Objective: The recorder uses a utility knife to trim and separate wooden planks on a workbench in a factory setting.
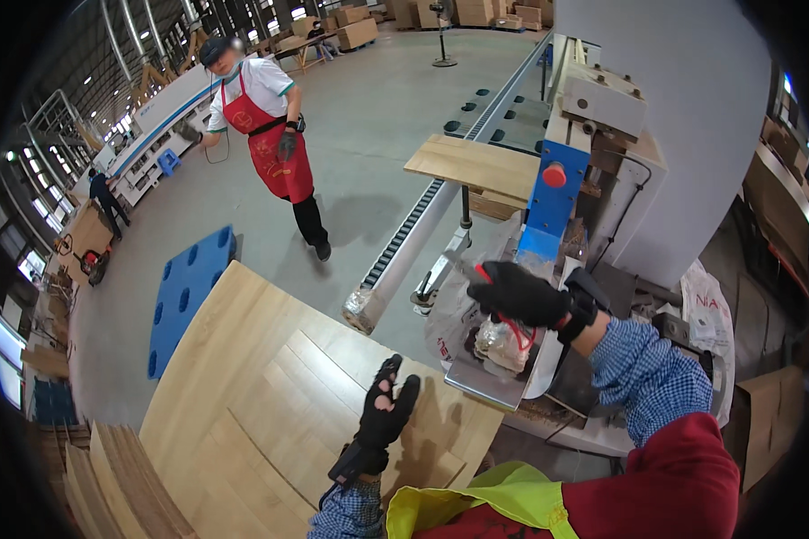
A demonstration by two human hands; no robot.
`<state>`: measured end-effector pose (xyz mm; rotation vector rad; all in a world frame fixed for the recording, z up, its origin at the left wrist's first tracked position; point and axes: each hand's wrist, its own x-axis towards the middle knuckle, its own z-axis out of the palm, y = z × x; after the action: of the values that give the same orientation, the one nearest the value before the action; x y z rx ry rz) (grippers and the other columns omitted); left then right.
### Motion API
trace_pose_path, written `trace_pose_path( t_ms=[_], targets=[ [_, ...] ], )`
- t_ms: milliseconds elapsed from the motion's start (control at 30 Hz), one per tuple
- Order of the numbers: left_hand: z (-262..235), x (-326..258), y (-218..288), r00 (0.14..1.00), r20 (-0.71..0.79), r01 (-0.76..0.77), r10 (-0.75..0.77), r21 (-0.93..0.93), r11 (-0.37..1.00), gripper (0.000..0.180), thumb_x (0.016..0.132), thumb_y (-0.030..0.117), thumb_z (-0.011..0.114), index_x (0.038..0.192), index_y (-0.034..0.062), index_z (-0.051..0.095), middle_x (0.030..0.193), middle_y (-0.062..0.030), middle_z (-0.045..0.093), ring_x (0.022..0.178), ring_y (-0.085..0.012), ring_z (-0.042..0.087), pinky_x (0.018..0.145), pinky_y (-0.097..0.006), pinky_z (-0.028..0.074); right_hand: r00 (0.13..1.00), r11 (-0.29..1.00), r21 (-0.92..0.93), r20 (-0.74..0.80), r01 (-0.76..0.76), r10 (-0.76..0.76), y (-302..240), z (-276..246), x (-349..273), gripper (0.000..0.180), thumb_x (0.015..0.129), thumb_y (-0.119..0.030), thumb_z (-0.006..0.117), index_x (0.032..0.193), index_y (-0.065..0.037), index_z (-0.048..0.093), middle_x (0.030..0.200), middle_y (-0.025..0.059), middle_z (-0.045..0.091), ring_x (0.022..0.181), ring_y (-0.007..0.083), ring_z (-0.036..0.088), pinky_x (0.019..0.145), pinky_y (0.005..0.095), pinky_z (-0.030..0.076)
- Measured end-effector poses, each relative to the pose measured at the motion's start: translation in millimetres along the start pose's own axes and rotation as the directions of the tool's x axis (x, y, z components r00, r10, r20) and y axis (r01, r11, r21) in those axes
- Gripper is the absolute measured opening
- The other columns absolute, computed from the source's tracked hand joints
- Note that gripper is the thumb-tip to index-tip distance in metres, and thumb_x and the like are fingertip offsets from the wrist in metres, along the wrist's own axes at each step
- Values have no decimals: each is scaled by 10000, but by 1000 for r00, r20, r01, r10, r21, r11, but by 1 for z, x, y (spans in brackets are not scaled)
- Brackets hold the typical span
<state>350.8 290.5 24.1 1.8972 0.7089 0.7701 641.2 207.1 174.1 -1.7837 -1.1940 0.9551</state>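
Note:
My left hand (385, 418), in a black glove with worn or cut-away fingers, is held with its fingers apart at the right part of a large pale wood panel (270, 386). Whether it presses on the wood or hovers just over it, I cannot tell. My right hand (523, 296), also gloved in black, is closed above the machine's metal ledge (490, 384). A grey tip and a bit of red stick out at its finger side; the thing itself is mostly hidden. A red cord (521, 334) hangs below this hand, in front of a plastic-wrapped lump (502, 349).
A blue and white machine with a red button (555, 174) stands at right, a wood board (476, 166) on its roller rail (404, 242). A person in a red apron (265, 135) stands ahead. A blue pallet (189, 292) lies left; stacked boards (121, 476) stand lower left.

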Motion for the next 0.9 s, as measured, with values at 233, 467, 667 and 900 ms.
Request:
trace_pose_path(
  t_ms=[233, 467, 667, 900],
  targets=[
    [28, 49, 13, 961, 183, 265, -205, -414, 871, 426, 927, 37, 619, 1326, -30, 488, 1132, -32, 583, 1051, -94, 551, 911, -235, 474, 971, 979, -203, -236, -12, -37, 16, -37, 99, 265, 897, -268, 566, 843, -8, 574, 630, 95, 598, 517, 206, 595, 497, 366, 474],
    [40, 75, -8, 952, 241, 307, -190, -750, 586, 458, 1017, 272, 449, 1358, -33, 440, 1245, -152, 573, 1161, -281, 564, 1024, -401, 434, 924, 867, -489, -368, -101, -100, 18, -64, 138, 431, 879, -383, 537, 818, 30, 641, 717, 210, 663, 721, 331, 675, 707, 445, 511],
    [64, 81, -62, 998, 61, 34, 16, -737, 675, 417, 995, 214, 478, 1344, -9, 429, 1235, -134, 571, 1183, -306, 550, 1041, -436, 416, 911, 852, -500, -405, -154, -73, 69, -77, 195, 484, 873, -492, 535, 839, -26, 665, 737, 177, 666, 750, 348, 668, 693, 436, 481],
    [82, 53, -79, 969, -201, 167, -142, 112, 980, 312, 946, 81, 482, 1251, 31, 525, 1171, -128, 574, 1121, -283, 548, 987, -403, 443, 996, 941, -337, -87, -21, -9, 59, 32, 143, 377, 896, -363, 557, 775, -13, 630, 591, 127, 614, 557, 245, 633, 546, 382, 482]
  ],
)
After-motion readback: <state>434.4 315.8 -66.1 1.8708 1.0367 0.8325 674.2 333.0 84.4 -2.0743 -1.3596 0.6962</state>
